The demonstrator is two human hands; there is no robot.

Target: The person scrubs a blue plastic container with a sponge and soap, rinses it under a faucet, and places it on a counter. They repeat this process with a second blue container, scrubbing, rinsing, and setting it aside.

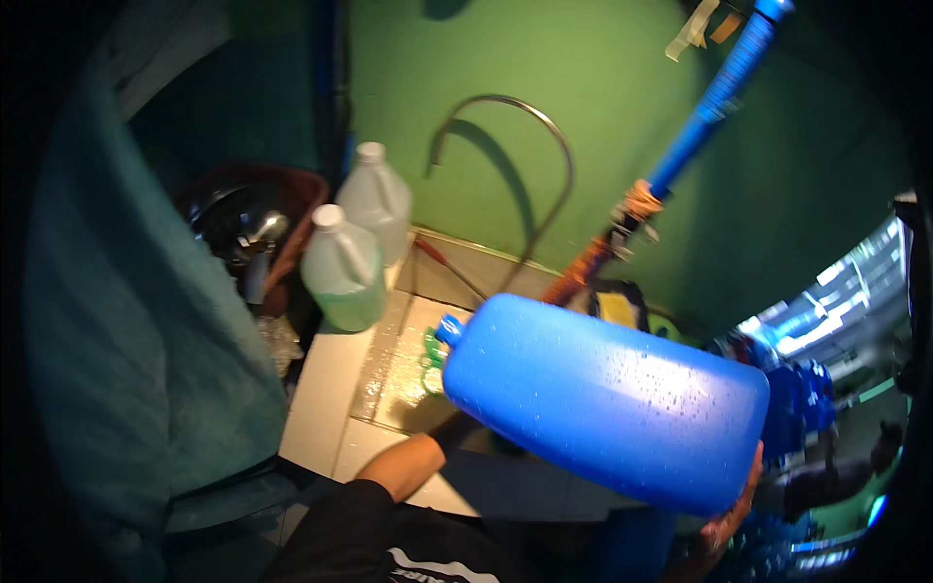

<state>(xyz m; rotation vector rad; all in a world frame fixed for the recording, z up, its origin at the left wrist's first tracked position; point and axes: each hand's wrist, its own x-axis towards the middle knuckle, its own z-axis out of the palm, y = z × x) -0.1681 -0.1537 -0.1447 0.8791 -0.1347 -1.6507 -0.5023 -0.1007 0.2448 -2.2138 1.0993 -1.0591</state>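
Note:
A large blue plastic water container (583, 401) is held tilted on its side in front of me. Water drops speckle its broad face, and a small blue spout or tap (449, 330) sticks out at its left end. My right hand (727, 523) grips the lower right corner of the container, fingers along its end. From the bottom, my left forearm (408, 460) reaches up behind the container. My left hand is hidden there. Beneath the spout end lies a wet tiled basin floor (401, 364), with a green object (431, 364) on it.
Two translucent jugs (342, 270), the nearer with green liquid, stand on the tiled ledge (313, 419). A curved metal pipe (565, 138) rises by the green wall. A blue pipe (681, 157) slants at right. Left are a reddish bin (302, 233) and teal cloth (146, 364).

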